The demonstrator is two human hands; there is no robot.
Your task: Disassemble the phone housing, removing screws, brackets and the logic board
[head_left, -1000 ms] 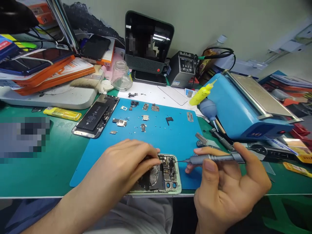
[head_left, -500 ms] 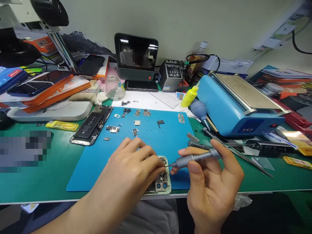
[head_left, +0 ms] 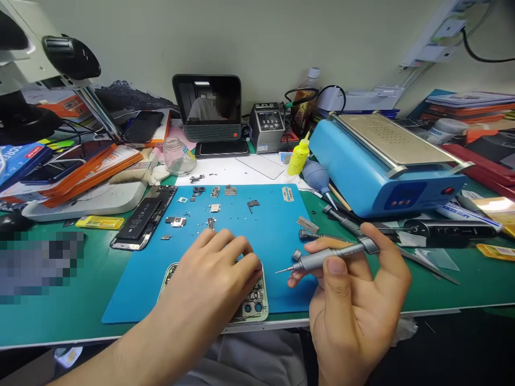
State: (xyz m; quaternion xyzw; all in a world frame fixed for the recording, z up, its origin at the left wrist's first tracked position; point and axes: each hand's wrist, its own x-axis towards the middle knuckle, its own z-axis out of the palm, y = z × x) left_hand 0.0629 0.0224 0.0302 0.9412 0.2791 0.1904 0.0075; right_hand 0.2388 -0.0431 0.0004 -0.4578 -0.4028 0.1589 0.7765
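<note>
Opened phone (head_left: 250,306) lies at the lower middle of the frame, on the near edge of a blue mat (head_left: 269,225), with its camera end and pale green rim showing beside the wrist. Most of it is covered by the left hand (head_left: 209,279), which lies flat over it with the fingers curled down onto its far edge, holding it in place. Just to the right, the right hand (head_left: 354,305) pinches a grey screwdriver (head_left: 333,256) between thumb and fingers, with the tip pointing left and stopping a little short of the phone, clear of it. Farther up the mat, small metal parts (head_left: 211,208) and screws are scattered, and a second phone (head_left: 142,219) with its black battery bared lies at the mat's left edge, partly on the green table cover (head_left: 422,292). Right of centre stands a blue machine (head_left: 374,171) with a flat metal top, a yellow bottle (head_left: 298,155) to its left. At the back, near the wall, stand a small monitor (head_left: 209,107) and a glass jar (head_left: 176,155).
</note>
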